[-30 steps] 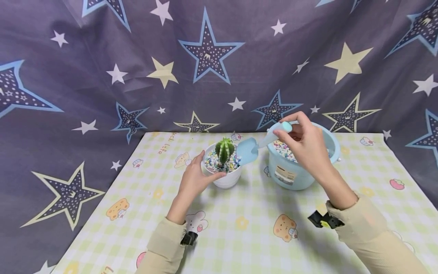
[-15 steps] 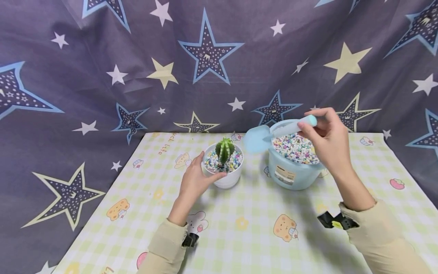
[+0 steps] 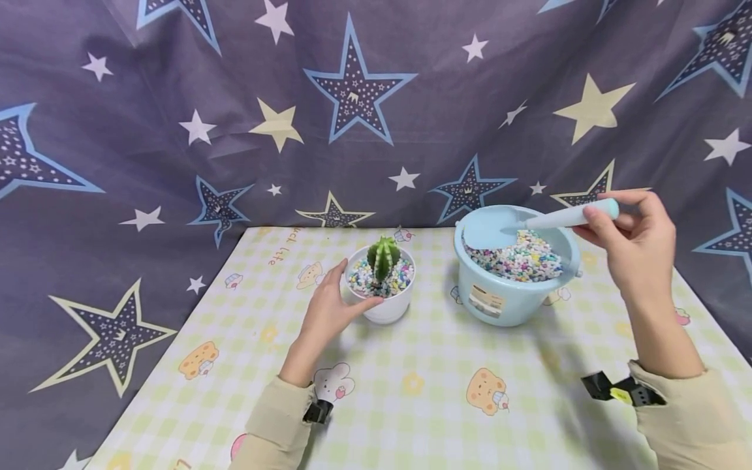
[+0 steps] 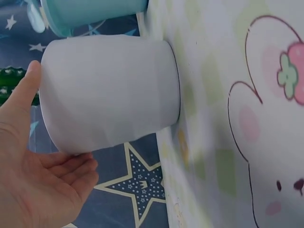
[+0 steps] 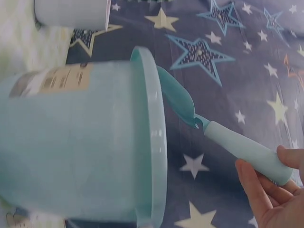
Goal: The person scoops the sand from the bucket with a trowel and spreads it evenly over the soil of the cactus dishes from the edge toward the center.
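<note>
My left hand point(image 3: 330, 308) holds a white flower pot point(image 3: 390, 308) at its left side, thumb near the front rim. A green cactus point(image 3: 383, 260) stands upright in the pot among multicoloured pebbles. In the left wrist view the thumb and fingers touch the rim end of the pot point(image 4: 111, 90). On the right, my right hand point(image 3: 642, 251) pinches the handle end of a light blue toy shovel point(image 3: 565, 217). The shovel's blade is over the blue bucket point(image 3: 490, 307), above the pebbles point(image 3: 529, 261) inside. In the right wrist view the blade's tip is hidden behind the bucket's rim.
A checked tablecloth point(image 3: 423, 411) with cartoon prints covers the table. Behind it hangs a dark curtain point(image 3: 376, 176) with stars. The bucket stands to the right of the pot, with a gap between them.
My right hand has carried the shovel rightward, from beside the pot's rim to above the bucket, uncovering the pebbles there. The left hand and pot stay in place.
</note>
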Tool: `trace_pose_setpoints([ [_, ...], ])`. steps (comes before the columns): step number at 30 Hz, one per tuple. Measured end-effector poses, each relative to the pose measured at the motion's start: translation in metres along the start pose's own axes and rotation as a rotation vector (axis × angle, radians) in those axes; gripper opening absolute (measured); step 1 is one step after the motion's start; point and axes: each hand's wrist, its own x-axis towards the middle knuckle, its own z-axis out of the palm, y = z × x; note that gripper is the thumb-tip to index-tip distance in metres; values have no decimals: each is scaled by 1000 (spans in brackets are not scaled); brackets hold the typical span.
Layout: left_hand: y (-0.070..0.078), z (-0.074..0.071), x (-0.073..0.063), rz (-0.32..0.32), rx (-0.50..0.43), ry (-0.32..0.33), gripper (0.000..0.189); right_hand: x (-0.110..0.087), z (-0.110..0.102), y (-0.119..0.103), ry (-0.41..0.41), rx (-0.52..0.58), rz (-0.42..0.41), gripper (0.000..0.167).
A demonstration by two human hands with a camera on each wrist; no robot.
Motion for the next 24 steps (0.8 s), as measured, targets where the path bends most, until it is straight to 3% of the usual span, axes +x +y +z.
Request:
trace_pose_setpoints([
  [10,-8,-3,4,34,-29,-17,109,0,-32,0,86,-65,2,22],
  [21,-9,-5,5,55,-43,-31,108,0,-48,-1,119,-14,-25,21],
  [24,-9,-4,7,65,-40,-30,108,-1,-53,-2,135,-48,-10,21],
])
